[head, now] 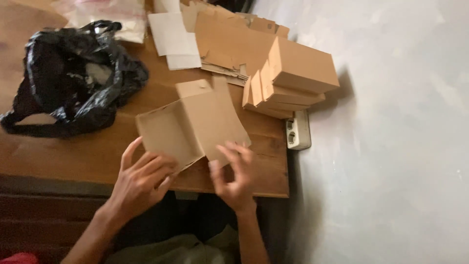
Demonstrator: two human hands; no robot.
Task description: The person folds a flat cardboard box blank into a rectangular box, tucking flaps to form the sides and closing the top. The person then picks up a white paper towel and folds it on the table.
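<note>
A pale grey floor (pixel 391 146) fills the right half of the view, and a brown wooden table (pixel 97 156) takes up the left, its near edge running just above the person's lap. On the table's far left lies a crumpled black plastic bag (pixel 68 78), with a clear plastic bag (pixel 112 14) of pale contents behind it at the top edge. At the far right corner of the table sits a stack of folded brown cardboard boxes (pixel 293 78), leaning slightly and overhanging the edge, and behind it lies a pile of flat cardboard blanks (pixel 224 39) beside some white sheets (pixel 176 39). A white power strip (pixel 298 129) rests on the floor against the table's right side, just below the stack. Near the table's front, a half-folded brown cardboard box (pixel 195 122) stands with one tray-like side open to the left and a broad flap raised to the right. The left hand (pixel 144 178) grips the box's lower left corner, thumb raised and fingers curled under the edge. The right hand (pixel 234 171) is spread with fingers fanned at the lower edge of the flap; motion blur makes it hard to tell whether the fingertips press on the card or hover just off it.
</note>
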